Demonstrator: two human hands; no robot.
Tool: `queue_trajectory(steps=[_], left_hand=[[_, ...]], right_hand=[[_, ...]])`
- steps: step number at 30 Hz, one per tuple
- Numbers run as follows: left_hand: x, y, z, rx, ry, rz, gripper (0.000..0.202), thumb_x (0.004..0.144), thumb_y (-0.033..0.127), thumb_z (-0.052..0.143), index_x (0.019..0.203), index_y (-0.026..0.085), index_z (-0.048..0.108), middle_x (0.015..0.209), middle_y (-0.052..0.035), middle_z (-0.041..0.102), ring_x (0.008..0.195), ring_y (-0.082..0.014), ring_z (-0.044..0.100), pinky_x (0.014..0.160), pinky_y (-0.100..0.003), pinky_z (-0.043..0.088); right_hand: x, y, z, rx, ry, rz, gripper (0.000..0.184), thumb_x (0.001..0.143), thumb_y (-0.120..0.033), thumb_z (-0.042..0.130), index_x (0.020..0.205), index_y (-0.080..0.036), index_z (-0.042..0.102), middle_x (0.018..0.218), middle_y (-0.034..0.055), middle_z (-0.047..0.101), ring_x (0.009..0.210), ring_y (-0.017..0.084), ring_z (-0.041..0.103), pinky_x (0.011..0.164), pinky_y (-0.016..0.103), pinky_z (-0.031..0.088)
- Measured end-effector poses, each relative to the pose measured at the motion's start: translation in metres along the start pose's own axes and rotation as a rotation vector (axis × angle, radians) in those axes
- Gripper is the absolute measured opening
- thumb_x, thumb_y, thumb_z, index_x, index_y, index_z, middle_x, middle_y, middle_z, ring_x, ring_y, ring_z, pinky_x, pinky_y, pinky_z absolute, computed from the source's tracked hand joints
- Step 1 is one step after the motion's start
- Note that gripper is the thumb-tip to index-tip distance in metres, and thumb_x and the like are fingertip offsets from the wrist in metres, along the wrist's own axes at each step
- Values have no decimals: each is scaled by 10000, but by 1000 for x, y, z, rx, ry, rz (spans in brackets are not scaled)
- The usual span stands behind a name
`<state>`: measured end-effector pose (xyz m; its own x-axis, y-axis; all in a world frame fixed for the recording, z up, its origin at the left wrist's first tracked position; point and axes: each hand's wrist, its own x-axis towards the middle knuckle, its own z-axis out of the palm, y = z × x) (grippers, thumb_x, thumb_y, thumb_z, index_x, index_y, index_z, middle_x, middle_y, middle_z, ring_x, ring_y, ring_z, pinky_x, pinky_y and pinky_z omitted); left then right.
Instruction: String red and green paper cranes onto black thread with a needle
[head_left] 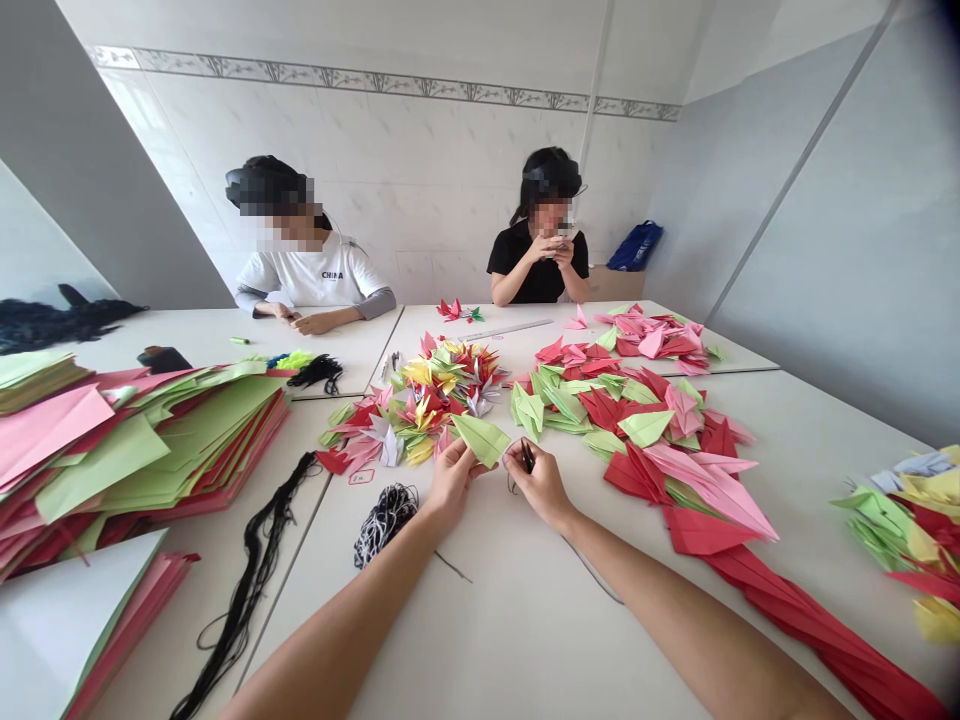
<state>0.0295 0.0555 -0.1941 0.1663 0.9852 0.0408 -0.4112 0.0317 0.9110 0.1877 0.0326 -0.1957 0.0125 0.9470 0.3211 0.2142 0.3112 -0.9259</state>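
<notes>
My left hand (pixel 451 482) pinches a light green folded paper piece (pixel 480 440) by its lower edge, above the table. Just to its right, my right hand (pixel 541 485) is closed around a slim black tool (pixel 529 456), whose kind I cannot make out. A small dark loop hangs below those fingers, and a dark cord (pixel 592 570) trails under my right forearm. Behind my hands lies a heap of folded paper pieces (pixel 427 390) in yellow, pink, red and green. A larger heap of red, pink and green folded pieces (pixel 637 425) spreads to the right.
A ball of black and white cord (pixel 384 525) lies left of my left wrist. Long black cords (pixel 262 560) stretch along the table (pixel 300 620). Stacks of coloured paper (pixel 172 440) fill the left side. Two people sit opposite; a ruler (pixel 510 329) lies before them.
</notes>
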Motion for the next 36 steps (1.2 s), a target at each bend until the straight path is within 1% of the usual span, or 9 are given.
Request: queue_trajectory(steps=[5,11,15,19,22,26,30,33,36], left_hand=[[0,0,0,17,-9,0,454,739,530,842,989,157,774,1003,-121,777,1023,-288,713,875,-392,603],[0,-2,0,46,-26,7,446,719,522,856,934,139,777,973,-120,777,1010,-290,711,868,-382,600],[0,-3,0,47,-14,20,442,724,529,847,923,142,771,955,-113,777,979,-277,715,866,-372,590],[1,-4,-1,56,1,39,467,735,570,820,910,141,762,922,-111,773,928,-262,718,828,-354,585],[1,-6,-1,85,3,58,476,727,576,825,898,138,752,924,-105,768,885,-242,710,780,-328,576],[1,-10,-1,131,-3,83,479,685,528,875,920,136,733,904,-81,756,811,-201,680,734,-297,550],[1,-12,-2,159,9,99,454,682,496,884,888,130,711,831,-60,735,747,-175,646,696,-278,515],[2,-12,-3,164,12,99,436,683,484,880,864,127,705,794,-50,720,706,-166,629,677,-277,501],[3,-12,-3,158,8,95,412,694,470,870,850,129,699,768,-39,708,670,-151,609,659,-267,493]], right_hand=[[0,2,0,1,-2,-1,239,857,-414,607,743,-213,545,561,-34,508,538,138,451,548,255,382],[1,7,0,14,-1,0,255,860,-429,621,754,-211,541,582,-41,503,548,129,448,548,244,371],[0,6,0,26,-17,-8,234,869,-427,606,803,-203,584,638,-31,553,525,118,444,530,245,358],[0,5,0,35,-37,-13,220,867,-413,615,833,-196,625,665,-23,593,497,107,412,512,249,337],[1,7,0,42,-25,-10,233,877,-417,627,797,-198,617,691,-7,626,537,119,467,548,254,371],[2,11,0,67,3,5,244,892,-419,635,772,-212,589,647,-17,610,601,150,561,622,268,444],[3,15,2,109,-8,28,227,889,-422,630,800,-217,591,720,-1,656,647,177,651,655,294,510],[3,15,3,111,-37,27,207,887,-406,631,807,-218,603,711,4,677,665,191,671,680,306,514],[3,14,2,89,-50,19,192,884,-379,635,789,-216,599,685,-5,671,647,178,647,673,291,478]])
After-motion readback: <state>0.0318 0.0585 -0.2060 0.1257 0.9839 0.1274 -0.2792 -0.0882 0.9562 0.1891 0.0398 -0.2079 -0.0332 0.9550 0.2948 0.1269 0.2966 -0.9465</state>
